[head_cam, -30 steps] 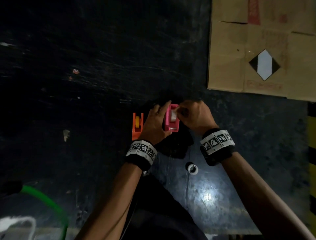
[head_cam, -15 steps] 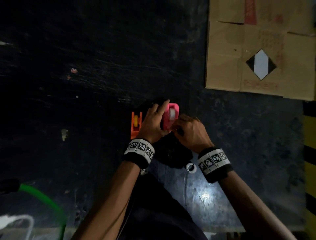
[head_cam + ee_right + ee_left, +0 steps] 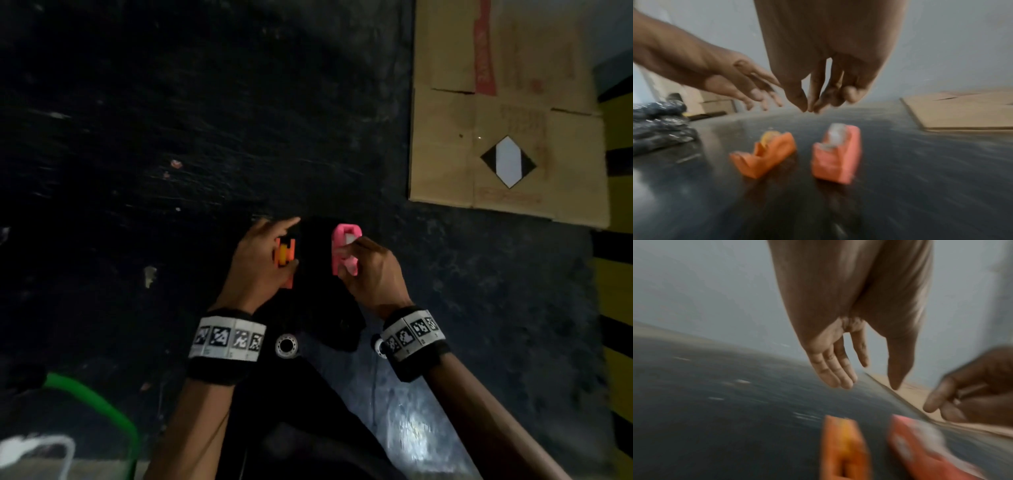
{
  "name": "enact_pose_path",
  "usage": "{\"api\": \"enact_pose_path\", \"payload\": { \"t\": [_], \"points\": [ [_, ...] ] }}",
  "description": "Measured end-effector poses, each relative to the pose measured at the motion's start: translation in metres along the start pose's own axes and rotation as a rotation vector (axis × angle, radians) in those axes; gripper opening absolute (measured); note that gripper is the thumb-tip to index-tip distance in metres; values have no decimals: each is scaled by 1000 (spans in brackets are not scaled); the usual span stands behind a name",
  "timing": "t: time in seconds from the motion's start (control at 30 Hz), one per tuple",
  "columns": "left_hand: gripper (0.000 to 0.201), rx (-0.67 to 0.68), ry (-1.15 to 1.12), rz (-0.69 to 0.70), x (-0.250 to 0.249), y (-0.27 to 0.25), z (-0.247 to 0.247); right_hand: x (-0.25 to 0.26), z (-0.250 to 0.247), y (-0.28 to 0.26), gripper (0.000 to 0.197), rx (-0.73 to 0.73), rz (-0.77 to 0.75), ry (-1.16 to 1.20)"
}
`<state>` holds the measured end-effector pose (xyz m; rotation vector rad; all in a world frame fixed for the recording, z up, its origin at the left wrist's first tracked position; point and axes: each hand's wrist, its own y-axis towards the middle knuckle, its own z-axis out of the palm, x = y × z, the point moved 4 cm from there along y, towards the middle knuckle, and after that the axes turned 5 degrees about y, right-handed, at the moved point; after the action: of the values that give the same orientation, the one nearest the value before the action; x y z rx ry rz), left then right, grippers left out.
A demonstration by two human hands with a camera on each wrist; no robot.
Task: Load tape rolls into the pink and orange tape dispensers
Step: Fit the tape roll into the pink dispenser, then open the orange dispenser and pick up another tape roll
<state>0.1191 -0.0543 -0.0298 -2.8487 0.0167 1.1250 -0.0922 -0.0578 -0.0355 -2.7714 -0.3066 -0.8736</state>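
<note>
The orange dispenser (image 3: pixel 286 262) (image 3: pixel 768 154) stands on the dark table with a yellow roll (image 3: pixel 768 135) in it. Just to its right is the pink dispenser (image 3: pixel 344 250) (image 3: pixel 836 155), which carries a white roll (image 3: pixel 835 134). My left hand (image 3: pixel 291 241) (image 3: pixel 867 381) hovers over the orange one with straight, spread fingers and holds nothing. My right hand (image 3: pixel 352 260) (image 3: pixel 809 110) hangs above the pink one. Its fingers are loosely curled, and its thumb tip is near its fingertips with nothing visible between them. The wrist views are blurred.
A flat cardboard sheet (image 3: pixel 507 120) (image 3: pixel 962 112) lies at the back right. Crumpled black plastic (image 3: pixel 329 308) (image 3: pixel 659 123) lies around the dispensers. Two small white rings (image 3: pixel 287 345) lie near my wrists. A green hose (image 3: pixel 99 411) curves at the lower left, and a yellow-black striped edge (image 3: pixel 616 274) runs along the right.
Both hands were on the pink dispenser. My left hand has now swung left over the orange one and my right hand has lifted off. The pink dispenser stands alone on the table.
</note>
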Motion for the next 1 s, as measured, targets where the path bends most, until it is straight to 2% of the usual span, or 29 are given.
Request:
{"api": "enact_pose_path", "payload": {
  "t": [0.07,0.17,0.27,0.5,0.73,0.83,0.9,1.0],
  "points": [
    [62,-3,17,-88,20,-4,-13,12,13,13,35,51,-17,64],
    [69,158,29,-171,54,-2,-2,26,38,31,55,163,-4,107],
    [76,252,-78,-176,72,4,16,30,62,45,69,241,29,62],
    [67,246,-222,-169,81,12,27,23,79,52,61,267,44,85],
    [68,218,-436,-182,68,-22,-11,24,26,18,64,178,-23,237],
    [66,162,-355,-225,66,-47,-21,20,6,-13,63,121,-10,293],
    [59,122,-203,-253,66,-67,-19,17,0,-36,62,92,-11,306],
    [39,80,78,-289,72,-99,-9,14,-4,-69,60,55,-8,329]
  ]
}}
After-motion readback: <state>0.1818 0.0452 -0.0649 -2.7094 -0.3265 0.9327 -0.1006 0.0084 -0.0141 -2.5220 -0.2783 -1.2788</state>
